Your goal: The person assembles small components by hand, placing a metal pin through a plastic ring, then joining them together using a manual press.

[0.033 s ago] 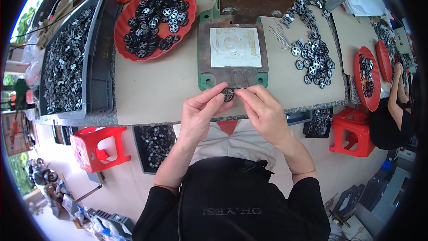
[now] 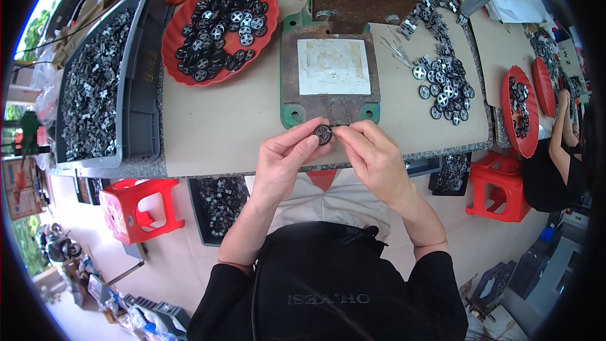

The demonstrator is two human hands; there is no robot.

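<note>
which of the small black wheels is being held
The wheel pinched in the left hand; others lie unheld in the large red dish or in the loose pile at right.

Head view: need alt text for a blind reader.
A person's left grip holds a small black wheel at a table, right grip at the wheel's right side. A red bowl of wheels sits left; a wheel pile lies right.

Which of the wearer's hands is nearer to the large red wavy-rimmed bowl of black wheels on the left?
Left hand: in the picture, below and right of the red bowl. Right hand: also below, but farther right.
</note>
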